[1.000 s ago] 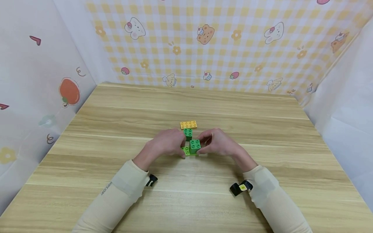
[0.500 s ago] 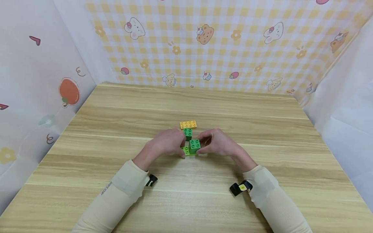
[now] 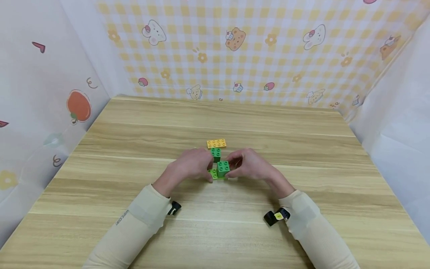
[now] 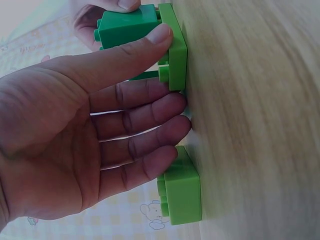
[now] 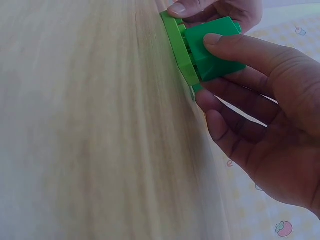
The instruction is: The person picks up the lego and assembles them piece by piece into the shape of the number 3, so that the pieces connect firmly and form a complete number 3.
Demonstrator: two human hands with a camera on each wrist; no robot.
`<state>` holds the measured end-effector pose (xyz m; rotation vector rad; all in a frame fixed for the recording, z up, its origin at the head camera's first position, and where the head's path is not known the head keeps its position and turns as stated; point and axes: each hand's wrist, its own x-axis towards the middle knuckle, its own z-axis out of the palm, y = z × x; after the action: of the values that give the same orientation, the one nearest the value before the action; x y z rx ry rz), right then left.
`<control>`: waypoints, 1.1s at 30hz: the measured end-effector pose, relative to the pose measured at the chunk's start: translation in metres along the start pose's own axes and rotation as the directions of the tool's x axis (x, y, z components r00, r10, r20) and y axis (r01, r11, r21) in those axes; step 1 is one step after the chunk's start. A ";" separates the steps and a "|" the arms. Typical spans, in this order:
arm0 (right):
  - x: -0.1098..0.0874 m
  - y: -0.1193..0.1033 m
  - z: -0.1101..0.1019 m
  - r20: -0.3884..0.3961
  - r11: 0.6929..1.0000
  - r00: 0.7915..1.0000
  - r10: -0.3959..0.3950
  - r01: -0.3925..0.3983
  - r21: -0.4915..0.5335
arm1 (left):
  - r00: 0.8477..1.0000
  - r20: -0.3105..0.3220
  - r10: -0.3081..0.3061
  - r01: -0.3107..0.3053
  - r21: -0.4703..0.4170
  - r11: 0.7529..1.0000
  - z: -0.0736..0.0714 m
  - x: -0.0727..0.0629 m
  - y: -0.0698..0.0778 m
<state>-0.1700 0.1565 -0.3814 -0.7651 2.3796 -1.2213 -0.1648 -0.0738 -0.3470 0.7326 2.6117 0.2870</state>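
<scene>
My left hand (image 3: 195, 163) pinches the left end of a flat lime-green toy building brick (image 4: 178, 57) that lies on the table, thumb on the near side. Over its right part is a darker green 2x2 brick (image 5: 212, 45), which my right hand (image 3: 251, 164) grips between thumb and fingers. Some of the lime brick's studs show along the seam between the two in the right wrist view. Just behind them stands a second green 2x2 brick (image 3: 216, 154), partly hidden by my left fingers. Another lime-green brick (image 4: 183, 192) sits by my left little finger in the left wrist view.
A yellow-orange brick (image 3: 216, 143) with two rows of studs lies just beyond the green ones. The wood-grain table (image 3: 215, 231) ends at a checked cloth backdrop (image 3: 255, 67), with pale walls on both sides.
</scene>
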 end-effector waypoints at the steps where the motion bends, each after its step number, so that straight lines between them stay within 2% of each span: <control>1: 0.000 0.000 0.000 0.000 1.000 1.000 0.000 0.000 -0.001 | 1.000 0.000 0.000 0.000 -0.001 1.000 0.000 0.000 0.000; 16: 0.001 0.000 0.001 -0.002 1.000 1.000 0.007 -0.007 -0.023 | 1.000 -0.027 0.016 -0.016 0.010 1.000 -0.001 0.000 0.002; 33: 0.001 -0.006 0.002 -0.021 0.990 1.000 -0.013 0.010 -0.141 | 0.998 -0.049 0.039 -0.038 0.015 0.999 0.002 0.000 0.001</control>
<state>-0.1682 0.1516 -0.3781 -0.8129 2.5040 -1.0791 -0.1637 -0.0725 -0.3486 0.7913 2.6509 0.3014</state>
